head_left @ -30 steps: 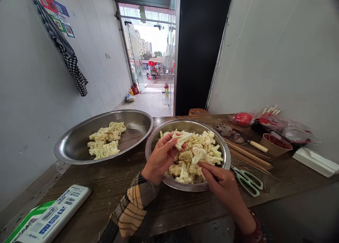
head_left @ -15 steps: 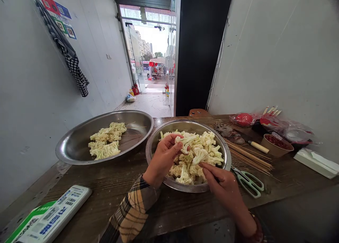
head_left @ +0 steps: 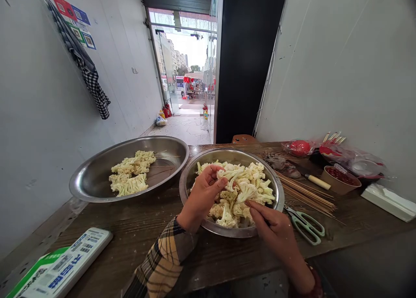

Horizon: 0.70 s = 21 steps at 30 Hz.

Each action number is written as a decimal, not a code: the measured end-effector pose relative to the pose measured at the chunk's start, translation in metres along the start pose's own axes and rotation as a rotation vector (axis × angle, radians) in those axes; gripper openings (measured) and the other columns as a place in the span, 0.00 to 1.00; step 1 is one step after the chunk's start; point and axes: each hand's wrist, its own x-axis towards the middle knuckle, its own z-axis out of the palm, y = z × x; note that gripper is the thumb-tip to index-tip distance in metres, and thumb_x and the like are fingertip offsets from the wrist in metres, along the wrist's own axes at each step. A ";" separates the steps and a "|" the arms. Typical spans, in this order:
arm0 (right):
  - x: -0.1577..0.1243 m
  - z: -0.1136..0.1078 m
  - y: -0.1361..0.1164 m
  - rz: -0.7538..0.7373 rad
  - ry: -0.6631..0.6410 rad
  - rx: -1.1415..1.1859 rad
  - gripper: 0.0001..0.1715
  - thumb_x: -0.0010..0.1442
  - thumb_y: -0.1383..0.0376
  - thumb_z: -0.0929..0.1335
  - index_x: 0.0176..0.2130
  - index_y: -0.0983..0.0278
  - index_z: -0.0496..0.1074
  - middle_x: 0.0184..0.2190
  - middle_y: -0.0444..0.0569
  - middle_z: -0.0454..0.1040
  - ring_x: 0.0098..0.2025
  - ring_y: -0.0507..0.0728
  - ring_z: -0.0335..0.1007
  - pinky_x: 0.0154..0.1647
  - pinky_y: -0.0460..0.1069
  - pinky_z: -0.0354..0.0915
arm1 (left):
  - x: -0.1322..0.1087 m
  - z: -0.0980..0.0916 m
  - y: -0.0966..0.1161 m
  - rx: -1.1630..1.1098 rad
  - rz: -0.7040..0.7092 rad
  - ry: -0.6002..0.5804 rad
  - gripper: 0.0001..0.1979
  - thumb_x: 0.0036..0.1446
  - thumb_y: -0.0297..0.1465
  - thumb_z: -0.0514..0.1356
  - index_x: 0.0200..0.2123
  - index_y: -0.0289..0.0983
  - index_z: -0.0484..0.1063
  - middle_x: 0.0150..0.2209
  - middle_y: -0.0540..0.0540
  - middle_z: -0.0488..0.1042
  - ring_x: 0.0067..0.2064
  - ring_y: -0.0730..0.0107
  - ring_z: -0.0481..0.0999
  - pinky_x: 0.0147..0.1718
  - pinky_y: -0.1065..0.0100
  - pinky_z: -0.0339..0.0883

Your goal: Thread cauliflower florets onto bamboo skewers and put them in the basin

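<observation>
Left hand [head_left: 202,196]: fingers pinched on a cauliflower floret [head_left: 231,173], held over the round metal bowl [head_left: 227,233]. Right hand [head_left: 274,226]: thumb and fingers closed on a thin stick [head_left: 248,202], mostly hidden by the grip, at the bowl's near right side. Second floret [head_left: 246,191] sits right at the right fingertips (can't tell whether it's on the stick or just in front of it). Hands close together, apart from each other.

Bowl is well filled with loose cauliflower [head_left: 227,215], stems and heads pointing all ways. Oval metal basin [head_left: 92,183] just beside it on the left; cauliflower clusters [head_left: 130,184] lie in its middle, thin skewers [head_left: 162,170] reaching toward its right side.

Right of the bowl on the tabletop [head_left: 139,233]: pile of bare skewers [head_left: 305,195], green-handled scissors [head_left: 305,226] near the rim, knife with a pale wooden handle [head_left: 318,182], paper tub [head_left: 341,183] with dark red contents, white tissue pack [head_left: 388,201] near the wall. Printed white box [head_left: 69,263] at lower left, well apart from the bowl.
</observation>
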 end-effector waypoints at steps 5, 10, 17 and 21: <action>0.001 0.001 0.000 -0.009 0.019 -0.002 0.14 0.61 0.65 0.65 0.44 0.60 0.78 0.40 0.49 0.80 0.42 0.59 0.78 0.45 0.52 0.74 | 0.000 -0.002 -0.002 0.145 0.060 -0.004 0.15 0.46 0.32 0.68 0.36 0.37 0.68 0.33 0.49 0.72 0.35 0.71 0.72 0.36 0.70 0.65; 0.001 -0.001 -0.001 -0.019 0.000 -0.007 0.14 0.61 0.66 0.65 0.43 0.61 0.79 0.41 0.50 0.80 0.43 0.59 0.78 0.44 0.51 0.74 | 0.001 -0.005 -0.002 0.294 0.101 -0.043 0.13 0.48 0.32 0.67 0.36 0.36 0.68 0.34 0.50 0.71 0.35 0.73 0.69 0.35 0.71 0.64; 0.000 -0.001 0.000 -0.022 0.015 0.004 0.13 0.60 0.66 0.66 0.43 0.63 0.79 0.39 0.50 0.80 0.41 0.58 0.78 0.44 0.49 0.74 | 0.001 -0.005 -0.002 0.301 0.098 -0.064 0.13 0.49 0.34 0.66 0.35 0.36 0.67 0.36 0.48 0.71 0.36 0.72 0.70 0.35 0.70 0.64; 0.002 0.000 -0.001 -0.032 0.022 0.005 0.13 0.60 0.67 0.66 0.42 0.64 0.79 0.39 0.50 0.81 0.41 0.57 0.78 0.43 0.49 0.74 | 0.002 -0.004 -0.001 0.315 0.098 -0.088 0.13 0.49 0.34 0.66 0.34 0.35 0.67 0.35 0.48 0.71 0.34 0.73 0.69 0.34 0.70 0.64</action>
